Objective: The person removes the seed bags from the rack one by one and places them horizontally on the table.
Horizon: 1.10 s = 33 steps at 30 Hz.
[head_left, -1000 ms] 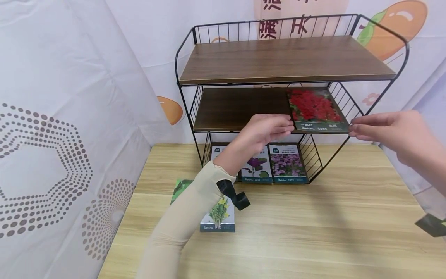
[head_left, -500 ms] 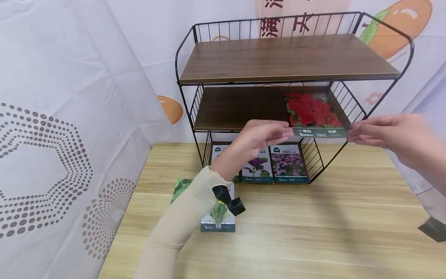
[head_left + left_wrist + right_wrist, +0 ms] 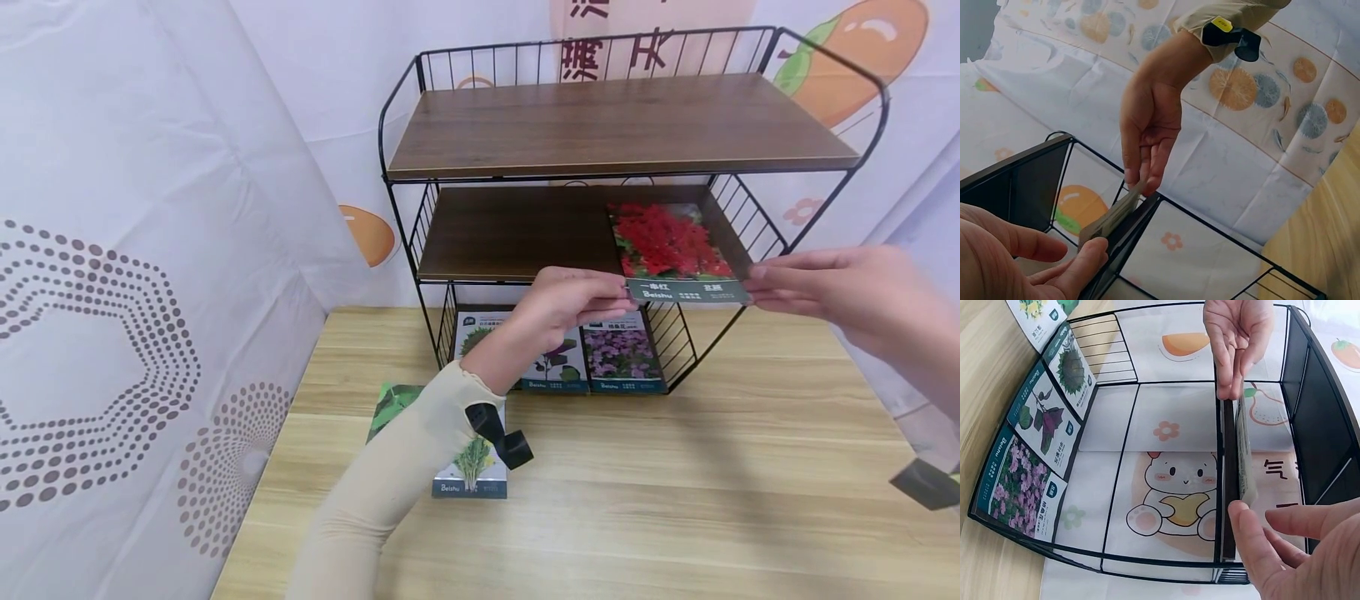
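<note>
In the head view a seed packet with red flowers [image 3: 667, 246] lies at the right of the middle shelf [image 3: 517, 233], its dark front strip past the shelf's front edge. My left hand [image 3: 573, 302] pinches the packet's front left corner. At the front right corner my right hand [image 3: 840, 287] holds it between thumb and fingers. Both wrist views show the packet nearly edge-on, as a thin pale stack of layers [image 3: 1245, 450], close along the dark shelf board [image 3: 1229, 481].
A black wire rack with brown boards surrounds the hands; its top board [image 3: 615, 125] lies above them. Several packets, one with purple flowers [image 3: 622, 354], stand on the lowest tier. More packets, including a yellow-flowered one [image 3: 470, 479], lie on the wooden table [image 3: 637, 500] under my left forearm.
The red-flower packet has slid forward and slightly left, so its front edge now overhangs the middle shelf. Both hands have come forward and down with it.
</note>
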Motion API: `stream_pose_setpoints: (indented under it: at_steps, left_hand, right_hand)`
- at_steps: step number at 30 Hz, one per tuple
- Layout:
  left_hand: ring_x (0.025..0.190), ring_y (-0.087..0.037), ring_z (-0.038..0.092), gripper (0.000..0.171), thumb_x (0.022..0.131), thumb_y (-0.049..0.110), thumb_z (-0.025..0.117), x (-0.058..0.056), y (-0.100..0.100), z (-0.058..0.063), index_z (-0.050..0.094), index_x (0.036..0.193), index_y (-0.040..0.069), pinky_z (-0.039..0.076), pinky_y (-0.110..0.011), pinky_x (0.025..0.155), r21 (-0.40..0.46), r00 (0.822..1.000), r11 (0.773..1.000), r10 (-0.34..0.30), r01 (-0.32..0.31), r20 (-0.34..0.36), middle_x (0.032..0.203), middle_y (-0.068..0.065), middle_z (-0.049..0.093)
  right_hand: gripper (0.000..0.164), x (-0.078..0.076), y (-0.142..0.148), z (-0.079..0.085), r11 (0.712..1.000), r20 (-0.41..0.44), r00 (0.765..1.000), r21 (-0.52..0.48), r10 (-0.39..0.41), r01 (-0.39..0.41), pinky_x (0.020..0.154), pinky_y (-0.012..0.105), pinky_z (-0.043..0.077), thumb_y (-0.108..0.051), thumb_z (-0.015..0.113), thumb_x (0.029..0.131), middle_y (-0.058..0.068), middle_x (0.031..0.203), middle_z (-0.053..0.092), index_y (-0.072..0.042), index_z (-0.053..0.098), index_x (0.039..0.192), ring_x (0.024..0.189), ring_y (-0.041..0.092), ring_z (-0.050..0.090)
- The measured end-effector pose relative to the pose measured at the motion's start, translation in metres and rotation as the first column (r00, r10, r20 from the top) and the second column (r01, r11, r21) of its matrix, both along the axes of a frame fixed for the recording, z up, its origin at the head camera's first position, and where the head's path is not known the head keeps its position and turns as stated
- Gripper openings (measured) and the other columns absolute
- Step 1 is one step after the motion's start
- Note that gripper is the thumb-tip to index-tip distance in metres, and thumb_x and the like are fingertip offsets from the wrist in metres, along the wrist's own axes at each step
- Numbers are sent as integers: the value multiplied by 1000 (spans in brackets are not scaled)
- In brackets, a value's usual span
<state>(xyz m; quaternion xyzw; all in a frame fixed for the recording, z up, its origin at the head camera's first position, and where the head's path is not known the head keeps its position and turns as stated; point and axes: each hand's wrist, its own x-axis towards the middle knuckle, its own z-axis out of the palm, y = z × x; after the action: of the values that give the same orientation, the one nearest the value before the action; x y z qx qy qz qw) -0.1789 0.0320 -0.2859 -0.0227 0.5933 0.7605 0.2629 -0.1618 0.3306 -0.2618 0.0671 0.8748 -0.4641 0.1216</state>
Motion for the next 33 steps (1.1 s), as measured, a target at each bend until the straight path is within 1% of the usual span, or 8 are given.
stream_pose_setpoints:
  at_steps: [2, 4, 7, 9, 13, 18, 28, 33]
  left_hand:
    - [115, -36, 69, 24, 98, 4, 65, 0, 3, 0, 71, 121, -4, 59, -34, 94, 5, 1000, 1000, 13, -13, 13, 113, -20, 76]
    - [114, -37, 69, 23, 98, 4, 66, 1, 6, -1, 73, 119, -4, 59, -37, 97, 11, 999, 1000, 24, -25, 24, 111, -19, 77]
    - [113, -36, 70, 21, 97, 4, 67, 0, 8, -2, 74, 116, -3, 58, -38, 99, 13, 999, 999, 32, -33, 33, 108, -18, 78]
    - [113, -36, 70, 21, 97, 4, 67, 0, 8, -4, 74, 115, -3, 59, -37, 98, 11, 999, 1000, 29, -30, 34, 108, -18, 78]
    - [114, -36, 69, 21, 97, 3, 67, 0, 8, -7, 73, 116, -3, 59, -36, 97, 6, 999, 1000, 20, -20, 46, 109, -17, 77]
    - [114, -35, 70, 25, 94, 1, 70, 0, 5, -10, 72, 119, -2, 62, -33, 93, -22, 999, 999, 34, -33, 41, 107, -15, 77]
    - [112, -33, 72, 26, 92, -3, 71, 1, 1, -16, 73, 118, -2, 62, -35, 96, -34, 999, 999, 40, -39, 12, 105, -13, 76]
    - [112, -33, 72, 26, 93, -3, 71, 2, -1, -19, 73, 118, -2, 64, -32, 90, -36, 1000, 999, 27, -27, 2, 112, -15, 76]
  right_hand:
    - [10, -1, -2, 0, 1000, -3, 1000, -10, -13, 13, 73, 10, 62, -42, 61, 101, -33, 83, 69, -43, 70, 106, 82, -9, 71]
    - [15, -1, -5, 0, 1000, -5, 1000, -17, -26, 26, 72, 9, 61, -42, 64, 100, -32, 82, 69, -49, 67, 87, 81, -9, 70]
    - [13, -1, -6, -2, 999, -6, 999, -11, -37, 37, 71, 8, 60, -44, 67, 97, -32, 81, 69, -49, 67, 84, 80, -10, 69]
    - [16, -2, -6, -3, 997, 14, 999, -55, -50, 51, 72, 9, 61, -44, 69, 95, -30, 81, 70, -50, 68, 80, 81, -9, 70]
    - [15, -6, -4, -4, 972, 91, 993, -215, -78, 96, 75, 14, 63, -37, 74, 93, -25, 83, 73, -44, 75, 80, 82, -4, 73]
    - [21, -8, -3, -8, 891, 196, 978, -429, -68, 148, 76, 20, 65, -16, 72, 96, -14, 88, 78, -30, 82, 84, 83, 5, 76]
    - [28, -9, 0, -19, 775, 301, 953, -605, 11, 183, 76, 28, 67, 0, 60, 101, 3, 93, 80, -14, 83, 92, 85, 18, 78]
    - [31, -9, 0, -25, 761, 297, 954, -627, 35, 167, 77, 29, 67, 4, 57, 101, 5, 95, 80, -11, 83, 93, 86, 18, 78]
